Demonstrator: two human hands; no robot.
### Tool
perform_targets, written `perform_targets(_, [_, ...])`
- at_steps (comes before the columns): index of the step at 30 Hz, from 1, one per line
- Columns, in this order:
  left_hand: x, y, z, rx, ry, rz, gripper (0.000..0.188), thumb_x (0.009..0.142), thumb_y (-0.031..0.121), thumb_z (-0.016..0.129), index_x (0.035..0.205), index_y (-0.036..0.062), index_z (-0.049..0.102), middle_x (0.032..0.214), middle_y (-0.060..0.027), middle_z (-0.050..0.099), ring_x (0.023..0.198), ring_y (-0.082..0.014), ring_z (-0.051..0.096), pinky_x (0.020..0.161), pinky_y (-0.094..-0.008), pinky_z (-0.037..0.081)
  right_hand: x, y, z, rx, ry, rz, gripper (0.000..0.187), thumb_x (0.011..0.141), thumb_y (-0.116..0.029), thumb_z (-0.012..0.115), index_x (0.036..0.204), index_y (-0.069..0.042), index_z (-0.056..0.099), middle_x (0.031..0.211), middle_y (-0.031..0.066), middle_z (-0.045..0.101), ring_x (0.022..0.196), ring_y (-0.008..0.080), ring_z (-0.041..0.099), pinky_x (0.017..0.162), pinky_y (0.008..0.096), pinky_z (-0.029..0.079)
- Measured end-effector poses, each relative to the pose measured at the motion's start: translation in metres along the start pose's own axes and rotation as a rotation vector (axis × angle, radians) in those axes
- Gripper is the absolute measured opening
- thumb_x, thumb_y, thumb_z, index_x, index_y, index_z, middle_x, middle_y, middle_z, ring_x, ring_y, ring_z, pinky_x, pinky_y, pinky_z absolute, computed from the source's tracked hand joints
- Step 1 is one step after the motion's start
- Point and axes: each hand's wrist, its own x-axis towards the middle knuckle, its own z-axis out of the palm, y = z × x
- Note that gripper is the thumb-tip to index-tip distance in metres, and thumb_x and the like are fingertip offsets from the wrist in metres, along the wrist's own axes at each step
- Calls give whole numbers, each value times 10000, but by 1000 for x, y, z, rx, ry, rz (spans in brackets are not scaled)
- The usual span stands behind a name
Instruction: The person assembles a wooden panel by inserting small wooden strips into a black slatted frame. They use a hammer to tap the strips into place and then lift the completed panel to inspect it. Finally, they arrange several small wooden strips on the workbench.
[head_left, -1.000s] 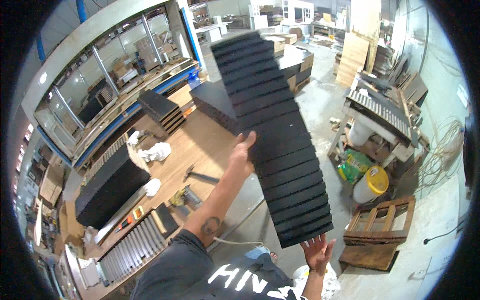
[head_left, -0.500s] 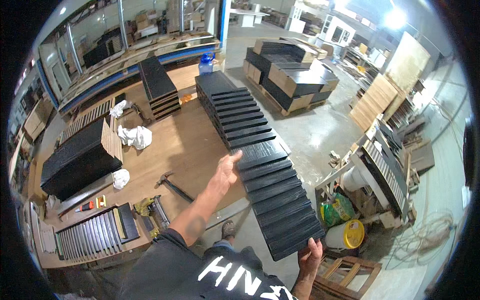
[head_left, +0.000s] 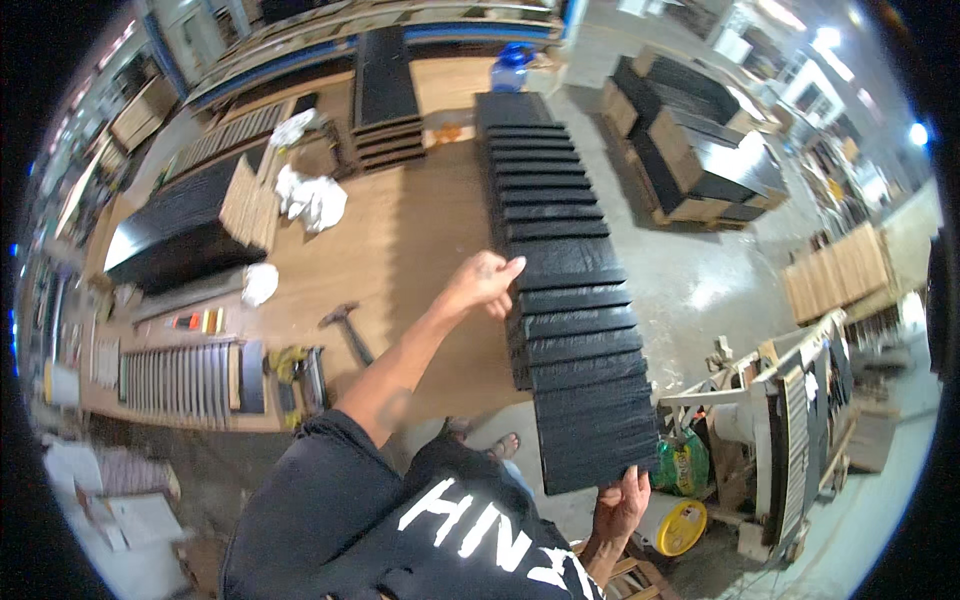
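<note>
A long row of black boards (head_left: 545, 185) overlaps like steps along the right side of the worktable. My left hand (head_left: 487, 283) grips the left edge of a wider black board (head_left: 568, 262) partway down the row, thumb on top and fingers curled. At the row's near end, past the table edge, my right hand (head_left: 622, 500) holds the near right corner of a black board (head_left: 598, 435), thumb above, the other fingers partly hidden beneath. How many boards rest between my hands is unclear.
On the worktable (head_left: 430, 235) lie a hammer (head_left: 346, 330), white rags (head_left: 310, 198), a nail gun (head_left: 300, 380), a slatted panel (head_left: 180, 382) and black board stacks (head_left: 385, 90). A blue jug (head_left: 510, 68) stands at the back. A loaded pallet (head_left: 690, 145) and yellow-lidded bucket (head_left: 682, 527) are rightward.
The near boards between my hands have swung into line with the row behind them. Both hands keep their hold. My view has turned, shifting the table and pallet across the picture.
</note>
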Motion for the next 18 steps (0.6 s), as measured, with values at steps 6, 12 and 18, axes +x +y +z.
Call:
perform_targets(6, [-62, -53, 2, 59, 212, -29, 499, 1023, 444, 514, 833, -8, 605, 621, -137, 668, 513, -171, 651, 451, -302, 514, 48, 4, 13, -126, -27, 102, 247, 996, -118, 592, 1212, -10, 539, 1115, 105, 647, 933, 198, 640, 759, 366, 560])
perform_targets(12, [-151, -166, -103, -9, 678, -284, 257, 985, 250, 583, 1088, 35, 679, 670, -58, 658, 517, -145, 628, 491, -265, 512, 61, 12, -15, -240, -98, 190, 236, 1015, -184, 577, 1183, -20, 553, 1073, 101, 674, 847, 180, 674, 714, 346, 598])
perform_targets(18, [-199, -294, -264, -180, 1131, -302, 181, 906, 137, 546, 967, 15, 663, 697, -92, 665, 499, -142, 594, 433, -271, 445, 63, 0, -14, -433, 290, 139, 432, 1014, -432, 528, 1170, -30, 558, 1000, 82, 624, 878, 189, 618, 799, 358, 519])
